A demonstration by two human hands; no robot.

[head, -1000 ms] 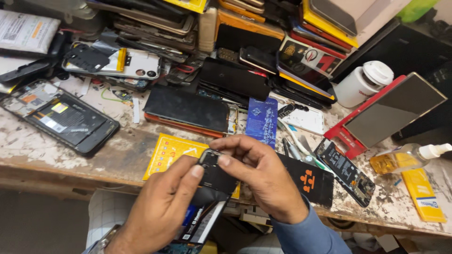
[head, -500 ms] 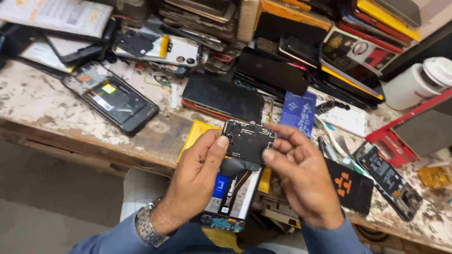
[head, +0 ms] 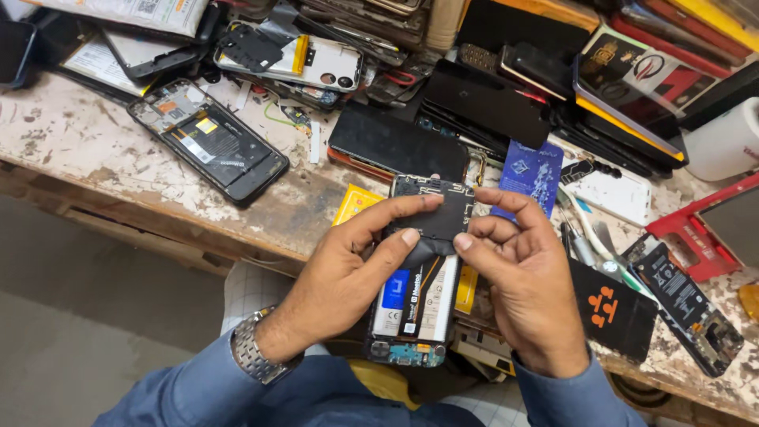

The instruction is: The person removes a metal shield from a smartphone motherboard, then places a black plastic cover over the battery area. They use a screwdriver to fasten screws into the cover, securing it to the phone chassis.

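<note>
I hold an opened phone (head: 423, 273) upright over the front edge of the worn workbench (head: 87, 146), its back off and its battery and lower circuit board showing. My left hand (head: 348, 265) grips its left side, index finger and thumb on a black cover plate (head: 435, 207) at the phone's top. From the right, my right hand (head: 526, 277) pinches the same black plate with thumb and fingers. A metal watch (head: 251, 354) sits on my left wrist.
Another opened phone (head: 209, 142) lies at the bench's left. A black phone (head: 395, 142) lies face down behind my hands, beside a blue card (head: 531, 178). Stacked phones and boxes (head: 617, 71) fill the back. An open phone frame (head: 686, 304) and a red frame (head: 700, 233) lie right.
The view has shifted so the bench sits higher and the phone is seen fuller. My hands have lifted the phone slightly, and my fingers now press on the black top plate.
</note>
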